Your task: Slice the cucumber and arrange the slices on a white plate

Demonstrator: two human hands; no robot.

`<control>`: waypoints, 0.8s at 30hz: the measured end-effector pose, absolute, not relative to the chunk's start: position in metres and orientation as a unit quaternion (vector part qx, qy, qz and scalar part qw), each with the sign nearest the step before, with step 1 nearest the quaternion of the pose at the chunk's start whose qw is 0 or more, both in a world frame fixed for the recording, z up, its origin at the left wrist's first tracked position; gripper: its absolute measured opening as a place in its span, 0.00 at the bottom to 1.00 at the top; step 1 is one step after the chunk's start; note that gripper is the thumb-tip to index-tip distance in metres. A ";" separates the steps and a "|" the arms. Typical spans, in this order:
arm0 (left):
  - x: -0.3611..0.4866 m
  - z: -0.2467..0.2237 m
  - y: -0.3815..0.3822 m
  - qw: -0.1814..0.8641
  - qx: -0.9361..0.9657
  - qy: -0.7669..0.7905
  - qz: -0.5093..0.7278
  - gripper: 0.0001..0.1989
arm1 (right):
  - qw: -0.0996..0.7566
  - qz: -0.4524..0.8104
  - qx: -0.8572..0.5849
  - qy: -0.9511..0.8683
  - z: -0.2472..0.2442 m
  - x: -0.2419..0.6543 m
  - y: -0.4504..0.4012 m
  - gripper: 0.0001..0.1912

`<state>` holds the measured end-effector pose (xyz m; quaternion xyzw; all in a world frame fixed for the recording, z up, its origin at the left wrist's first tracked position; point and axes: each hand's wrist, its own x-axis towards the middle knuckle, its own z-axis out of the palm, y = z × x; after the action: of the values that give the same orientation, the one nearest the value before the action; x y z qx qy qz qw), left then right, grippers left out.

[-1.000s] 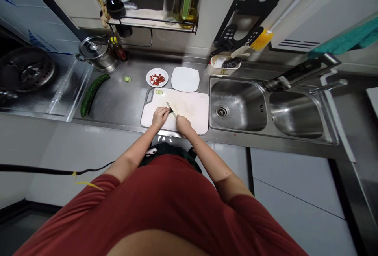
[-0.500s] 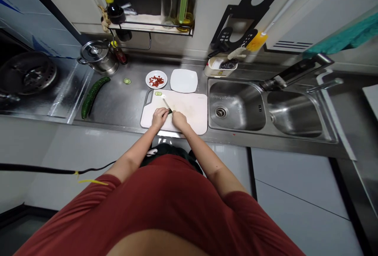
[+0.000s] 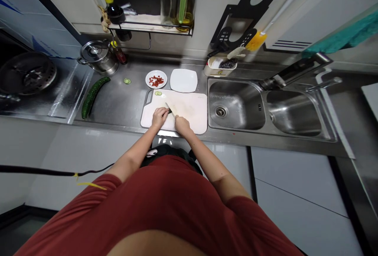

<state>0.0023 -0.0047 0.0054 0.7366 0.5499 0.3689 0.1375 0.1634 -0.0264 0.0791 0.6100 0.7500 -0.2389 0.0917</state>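
Head view, down past a red shirt (image 3: 147, 205) onto a steel table (image 3: 113, 102). At the table's front edge, a white cutting board (image 3: 191, 110), with both hands left of its middle. Left hand (image 3: 160, 117): curled and clenched on a short cucumber piece (image 3: 170, 111), with dark green skin showing just past the fingertips. Right hand (image 3: 182, 125): closed around the handle of a kitchen knife (image 3: 168, 106), with the blade slanting away toward the board's back left and resting against the cucumber piece.

Near the board's back edge, beside its handle cutout, two thin cucumber slices (image 3: 158, 93). Left of the board on bare steel, a long cucumber (image 3: 92, 97) lying at a slant, and a lone slice (image 3: 127, 81) well apart from it. Behind the board, a small round plate (image 3: 148, 79) of chopped red pepper (image 3: 156, 80), just beside a square white plate (image 3: 183, 80). Toward the table's back left corner, a lidded steel pot (image 3: 97, 57). Right of the board, a double steel sink (image 3: 236, 104), with a faucet (image 3: 295, 71) above it.
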 end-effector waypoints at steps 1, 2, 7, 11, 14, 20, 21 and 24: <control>0.002 0.005 -0.005 0.136 0.737 0.548 0.371 0.12 | 0.091 -0.239 0.612 0.748 0.079 0.162 -0.025 0.14; 0.002 0.005 -0.005 0.134 0.737 0.547 0.373 0.12 | 0.091 -0.239 0.614 0.746 0.079 0.160 -0.023 0.14; 0.002 0.005 -0.005 0.134 0.737 0.550 0.370 0.12 | 0.092 -0.247 0.618 0.741 0.082 0.150 -0.011 0.14; 0.002 0.005 -0.004 0.137 0.735 0.554 0.365 0.12 | 0.078 -0.253 0.614 0.744 0.086 0.145 -0.003 0.15; 0.001 0.005 -0.004 0.139 0.735 0.557 0.361 0.12 | 0.074 -0.255 0.612 0.745 0.087 0.144 -0.001 0.15; 0.002 0.008 -0.005 0.141 0.737 0.553 0.361 0.12 | 0.070 -0.251 0.615 0.744 0.088 0.144 -0.002 0.15; 0.002 0.008 -0.005 0.141 0.738 0.553 0.360 0.12 | 0.071 -0.251 0.616 0.744 0.088 0.144 -0.002 0.14; 0.002 0.008 -0.004 0.143 0.739 0.554 0.357 0.12 | 0.074 -0.255 0.618 0.740 0.088 0.144 -0.002 0.14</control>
<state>0.0021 -0.0045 0.0076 0.7388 0.5536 0.3565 0.1435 0.1438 -0.0017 0.0884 0.6177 0.7403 -0.2547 0.0739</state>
